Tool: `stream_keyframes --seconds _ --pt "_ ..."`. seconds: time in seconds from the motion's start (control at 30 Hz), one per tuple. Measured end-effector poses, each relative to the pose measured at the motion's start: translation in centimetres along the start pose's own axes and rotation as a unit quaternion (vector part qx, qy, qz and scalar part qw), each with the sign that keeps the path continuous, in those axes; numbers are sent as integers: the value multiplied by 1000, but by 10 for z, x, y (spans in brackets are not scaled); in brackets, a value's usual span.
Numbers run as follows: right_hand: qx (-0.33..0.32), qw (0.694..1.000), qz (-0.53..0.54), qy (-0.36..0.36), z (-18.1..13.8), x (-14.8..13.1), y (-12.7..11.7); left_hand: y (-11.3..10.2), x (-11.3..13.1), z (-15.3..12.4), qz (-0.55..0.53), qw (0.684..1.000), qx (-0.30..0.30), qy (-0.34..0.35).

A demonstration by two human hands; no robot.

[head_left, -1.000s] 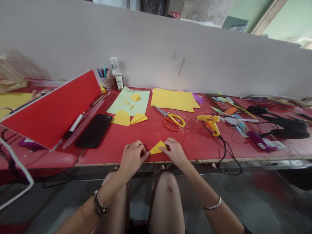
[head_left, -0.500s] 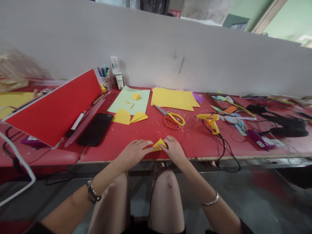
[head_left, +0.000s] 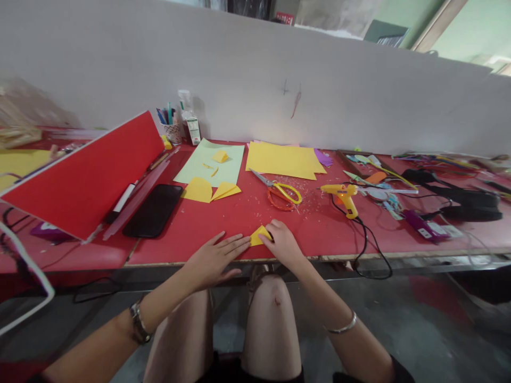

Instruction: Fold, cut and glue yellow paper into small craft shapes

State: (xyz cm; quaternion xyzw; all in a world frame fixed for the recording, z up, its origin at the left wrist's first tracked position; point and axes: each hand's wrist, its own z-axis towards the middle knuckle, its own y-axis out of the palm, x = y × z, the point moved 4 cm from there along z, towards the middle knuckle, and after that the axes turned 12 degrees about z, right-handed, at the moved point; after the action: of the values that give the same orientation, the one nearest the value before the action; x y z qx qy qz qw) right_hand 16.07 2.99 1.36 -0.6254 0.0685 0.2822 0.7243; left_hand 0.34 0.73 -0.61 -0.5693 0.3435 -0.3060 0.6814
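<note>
A small folded piece of yellow paper [head_left: 257, 234] lies near the table's front edge. My right hand [head_left: 282, 242] grips its right side, thumb on top and the other fingers partly hidden behind. Flat on the table to the left is my left hand [head_left: 217, 259], fingers stretched out and the tips touching the paper's left corner. Beyond the hands rest scissors [head_left: 277, 187] with one yellow and one red handle. Cut yellow pieces [head_left: 198, 189] and a folded yellow piece [head_left: 225, 190] lie further left.
A yellow glue gun [head_left: 344, 196] with a trailing black cord is on the right. Yellow sheets [head_left: 285, 159] and a pale green sheet [head_left: 231, 166] lie at the back. A black phone [head_left: 154, 211] and a slanted red board [head_left: 91, 181] stand left. Paper scraps are scattered about.
My left hand has slid left and down from its hold on the folded yellow paper and flattened out. My right hand keeps its grip. The view has shifted slightly.
</note>
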Motion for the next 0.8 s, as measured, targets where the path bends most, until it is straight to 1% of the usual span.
stream_keyframes --seconds 0.13,0.23,0.37,0.53,0.7,0.8 --pt "23 1000 -13 -11 -5 -8 0 0 1 0 7 1000 6 -12" --pt "45 998 -31 20 -8 -11 1 -1 2 1 9 1000 7 -9" --pt "65 995 -40 57 -7 -11 0 -2 1 1 12 1000 -16 -7" --pt "74 994 -56 60 -12 5 -9 -4 1 1 8 999 -32 -6" --pt "80 992 -74 68 -19 24 -20 -5 1 0 6 1000 -12 -1" --pt "81 993 -60 61 -21 24 -23 -5 1 0 11 1000 0 0"
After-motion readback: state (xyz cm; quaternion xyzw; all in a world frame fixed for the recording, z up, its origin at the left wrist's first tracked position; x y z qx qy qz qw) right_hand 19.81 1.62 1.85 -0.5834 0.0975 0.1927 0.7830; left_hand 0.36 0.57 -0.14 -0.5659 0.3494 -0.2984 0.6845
